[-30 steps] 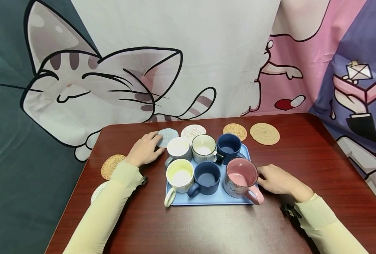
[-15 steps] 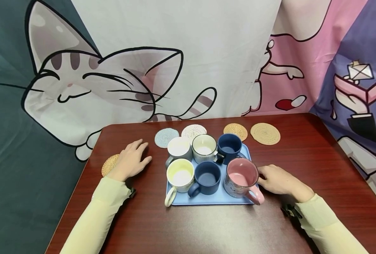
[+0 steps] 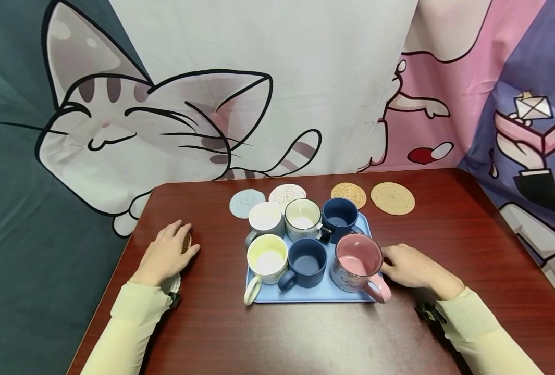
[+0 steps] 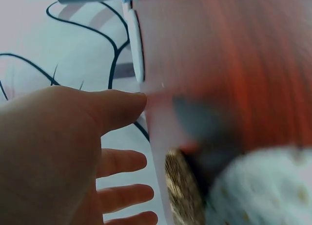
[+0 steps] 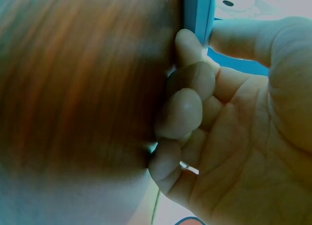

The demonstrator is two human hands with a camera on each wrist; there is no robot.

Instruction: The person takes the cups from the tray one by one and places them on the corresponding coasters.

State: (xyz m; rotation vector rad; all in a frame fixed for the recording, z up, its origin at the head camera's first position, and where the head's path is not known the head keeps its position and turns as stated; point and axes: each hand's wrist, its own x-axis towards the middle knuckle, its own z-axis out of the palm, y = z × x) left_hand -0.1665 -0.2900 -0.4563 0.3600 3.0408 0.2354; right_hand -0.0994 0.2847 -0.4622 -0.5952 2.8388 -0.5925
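The tray [image 3: 300, 296] is light blue, the tabletop [image 3: 305, 336] shows reddish-brown wood grain, and the backdrop [image 3: 333, 62] bears a grey-striped cat print [image 3: 132, 125].

Cat-print cloth backdrop [image 3: 333, 78] behind red-brown table [image 3: 343, 333].

The table [image 3: 324, 338] here is reddish-brown wood grain with a sheen and rounded far corners. On it sits a light-blue rectangular tray [image 3: 305, 300]. Towards the far edge lie a pale-blue round coaster [image 3: 246, 203], a whitish round coaster [image 3: 285, 194], a golden woven disc [image 3: 349, 195] and a beige spiral-woven disc [image 3: 393, 198]. Over leftward, a golden-brown coaster [image 4: 181, 186] and a speckled white mat [image 4: 263, 191] show partly.
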